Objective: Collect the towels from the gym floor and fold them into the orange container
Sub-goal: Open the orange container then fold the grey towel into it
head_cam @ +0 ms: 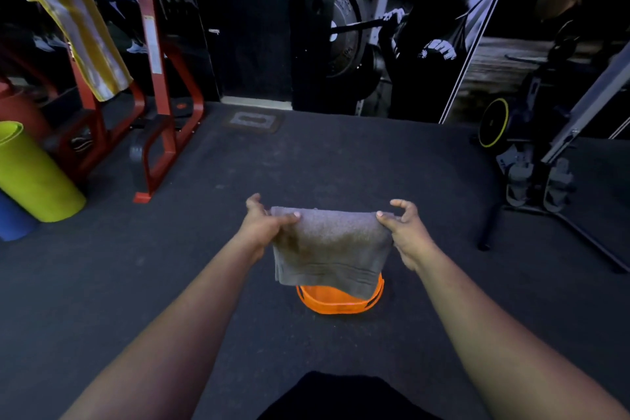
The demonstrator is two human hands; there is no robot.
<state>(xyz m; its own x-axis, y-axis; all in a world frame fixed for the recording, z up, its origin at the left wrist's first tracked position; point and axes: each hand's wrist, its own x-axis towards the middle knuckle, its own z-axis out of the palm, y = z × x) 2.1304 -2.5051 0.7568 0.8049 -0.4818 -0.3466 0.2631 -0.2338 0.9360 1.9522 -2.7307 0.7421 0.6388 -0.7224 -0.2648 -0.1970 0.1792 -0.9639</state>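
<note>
A grey towel (332,247), folded over, hangs in the air in the middle of the view. My left hand (264,227) pinches its top left corner and my right hand (404,232) pinches its top right corner. Directly below the towel stands the orange container (335,302) on the dark gym floor; the towel's lower edge hides the container's far rim and most of its inside. A yellow and white striped towel (68,17) hangs over a red rack at the upper left.
A red metal rack (160,106) stands at the left. Beside it lie a rolled lime-green mat (34,174) and a blue roll (13,222). An exercise machine with pedals (535,177) stands at the right. A small doormat (254,121) lies by the far wall.
</note>
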